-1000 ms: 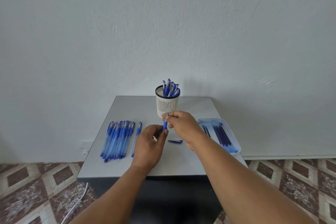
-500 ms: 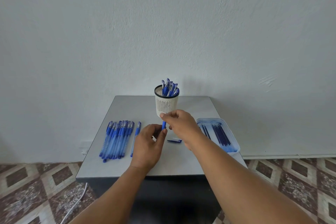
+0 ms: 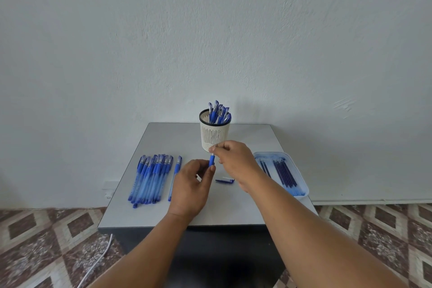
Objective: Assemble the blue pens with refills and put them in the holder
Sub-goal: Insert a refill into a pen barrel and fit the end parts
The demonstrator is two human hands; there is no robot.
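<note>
A grey square table (image 3: 245, 208) stands against a pale wall (image 3: 210, 30) over a patterned tile floor (image 3: 46, 241), with a white cable (image 3: 98, 262) trailing on the tiles at the left. On the table's right side lies a shallow light-blue tray (image 3: 301, 177) holding a row of dark blue refills (image 3: 284, 173) laid lengthwise. On the left side a batch of capped blue pens (image 3: 149, 180) lies side by side, with one single pen (image 3: 174, 177) just beside them. At the back centre a white slotted holder (image 3: 214, 135) with a black rim stands upright, several capped blue pens (image 3: 219, 112) leaning inside it. In front of the holder the left hand (image 3: 189, 189) curls its fingers round the lower part of a blue pen barrel (image 3: 212, 161), while the right hand (image 3: 236, 161) pinches its upper tip. A loose blue pen cap (image 3: 225, 180) lies on the table between the hands and the tray.
</note>
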